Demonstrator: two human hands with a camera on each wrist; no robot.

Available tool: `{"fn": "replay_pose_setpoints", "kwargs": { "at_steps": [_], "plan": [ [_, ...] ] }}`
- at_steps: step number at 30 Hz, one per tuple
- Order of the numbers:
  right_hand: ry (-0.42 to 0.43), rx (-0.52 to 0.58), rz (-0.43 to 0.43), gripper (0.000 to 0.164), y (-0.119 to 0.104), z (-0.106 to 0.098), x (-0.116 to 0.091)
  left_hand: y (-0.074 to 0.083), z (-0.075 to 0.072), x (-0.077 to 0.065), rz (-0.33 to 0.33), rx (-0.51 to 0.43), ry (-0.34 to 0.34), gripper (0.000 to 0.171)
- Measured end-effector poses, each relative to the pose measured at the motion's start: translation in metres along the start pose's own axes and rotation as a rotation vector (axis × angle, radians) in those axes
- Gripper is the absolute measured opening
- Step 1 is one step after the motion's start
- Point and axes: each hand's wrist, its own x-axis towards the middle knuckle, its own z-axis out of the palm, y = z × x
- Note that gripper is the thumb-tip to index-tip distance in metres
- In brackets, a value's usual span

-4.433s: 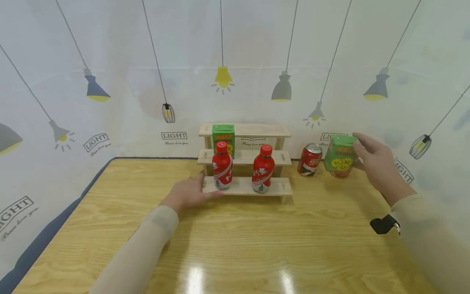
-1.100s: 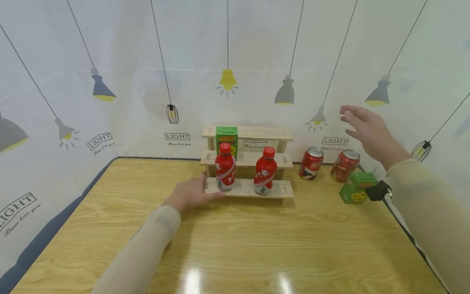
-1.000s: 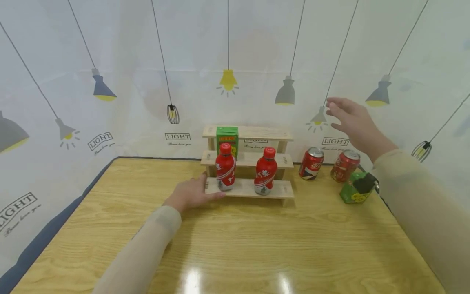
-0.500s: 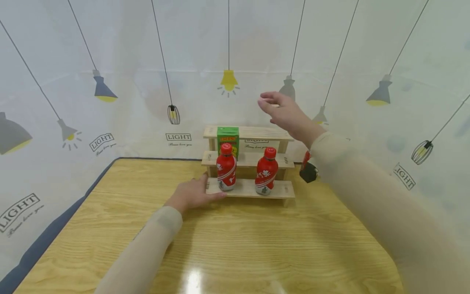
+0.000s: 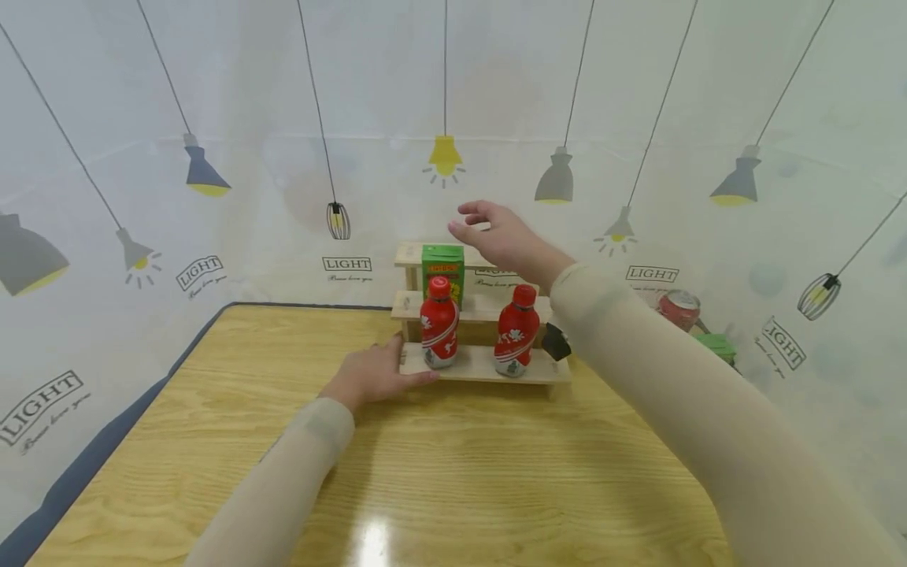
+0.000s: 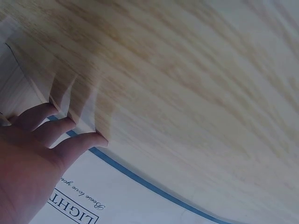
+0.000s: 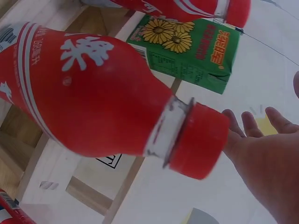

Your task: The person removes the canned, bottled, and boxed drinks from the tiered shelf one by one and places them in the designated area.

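My left hand point(image 5: 372, 373) holds the left end of the stepped wooden rack point(image 5: 489, 364), thumb along the bottom step's front edge. Its other fingertips touch the tabletop in the left wrist view. Two red bottles point(image 5: 440, 331) stand upright on the bottom step. Behind the left one a green drink carton point(image 5: 443, 268) with yellow flowers stands on the rack, partly hidden. My right hand point(image 5: 505, 236), nothing in it, hovers over the top step just right of this carton, fingers loosely bent. The nearer bottle point(image 7: 103, 88) fills much of the right wrist view.
To the right on the table, a red can point(image 5: 679, 309) and another green carton point(image 5: 717, 346) show partly behind my right sleeve. In the right wrist view, part of a red can point(image 7: 13, 210) sits at the lower left. A lamp-print sheet hangs behind the table point(image 5: 453, 472).
My right hand set a green carton down on the table at the right, let go, and swung left over the rack. My left hand stays at the rack's left end.
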Motion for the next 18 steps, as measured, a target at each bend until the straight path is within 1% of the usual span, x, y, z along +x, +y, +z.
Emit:
{"fn": "replay_pose_setpoints", "kwargs": {
  "at_steps": [3, 6, 10, 14, 18],
  "plan": [
    [-0.021, -0.032, 0.015, 0.068, 0.003, 0.006, 0.004, -0.001, 0.001, -0.001, 0.002, 0.001, -0.003, 0.139],
    [-0.035, -0.048, 0.009, 0.070, 0.007, 0.011, 0.007, -0.001, 0.001, -0.002, 0.000, -0.003, -0.006, 0.138],
    [-0.048, -0.041, 0.000, 0.071, 0.014, 0.018, 0.011, -0.001, 0.001, -0.003, 0.000, -0.012, 0.005, 0.135],
    [-0.051, -0.036, 0.022, 0.074, 0.019, 0.024, 0.012, 0.000, 0.001, -0.004, 0.002, -0.019, 0.019, 0.135],
    [-0.036, -0.034, 0.046, 0.073, 0.019, 0.025, 0.011, -0.001, -0.001, -0.004, 0.001, -0.024, 0.012, 0.137]
  ]
}}
